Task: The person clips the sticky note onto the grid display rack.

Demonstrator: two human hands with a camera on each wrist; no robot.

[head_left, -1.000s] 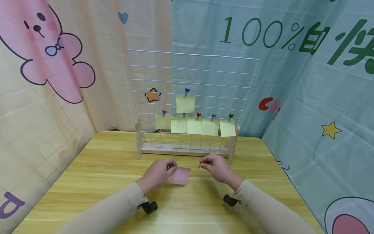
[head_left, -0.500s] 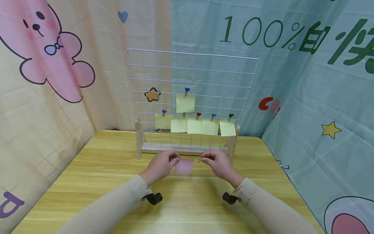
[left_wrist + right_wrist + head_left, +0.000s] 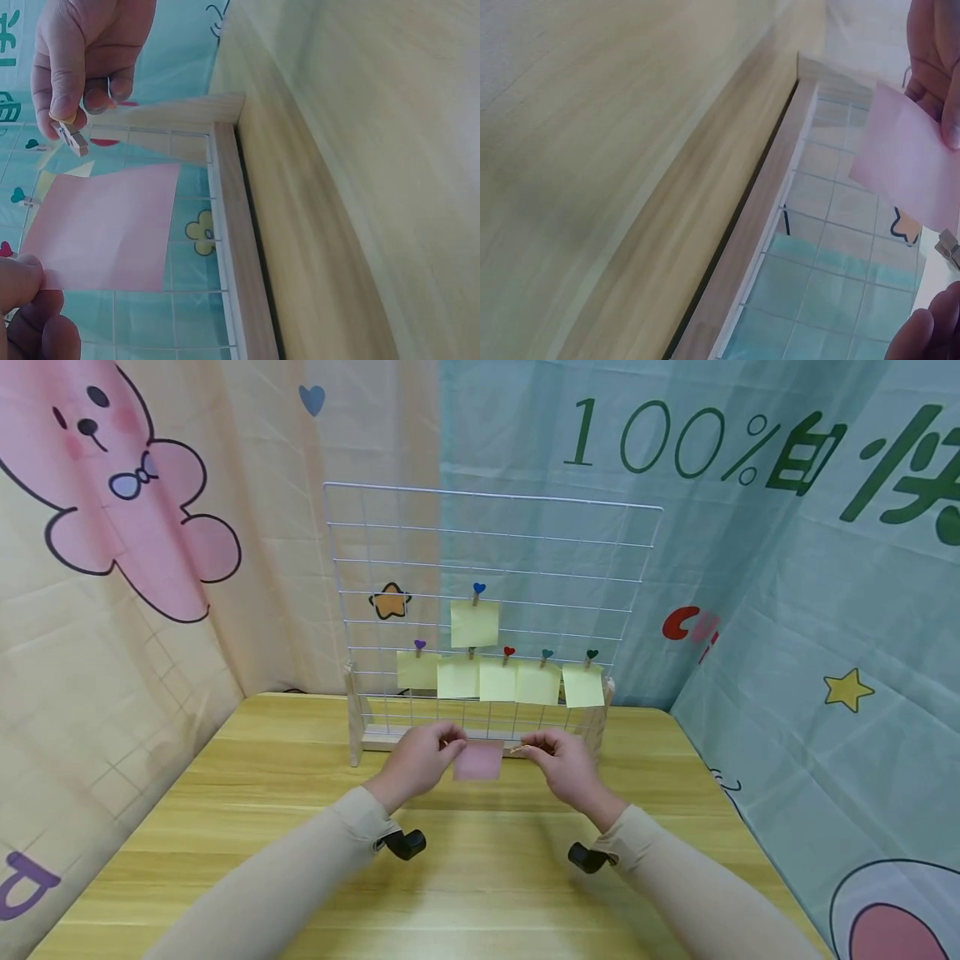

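A pink sticky note hangs by its upper left corner from my left hand, pinched between thumb and fingers. My right hand pinches a small wooden clothespin, its tip pointing toward the note. A narrow gap separates clothespin and note in the left wrist view. Both hands are in front of the lower part of a white wire grid rack. Pale yellow notes hang on it in a row from heart-topped clips, and one more yellow note hangs above them.
The rack stands on a wooden base with side posts toward the back of the wooden table. Printed curtains surround the table at the back and sides. A black wrist camera sits below each cuff.
Both hands have risen toward the rack. The left hand, carrying the pink note, has also moved right, bringing the note nearer the clothespin in the right hand.
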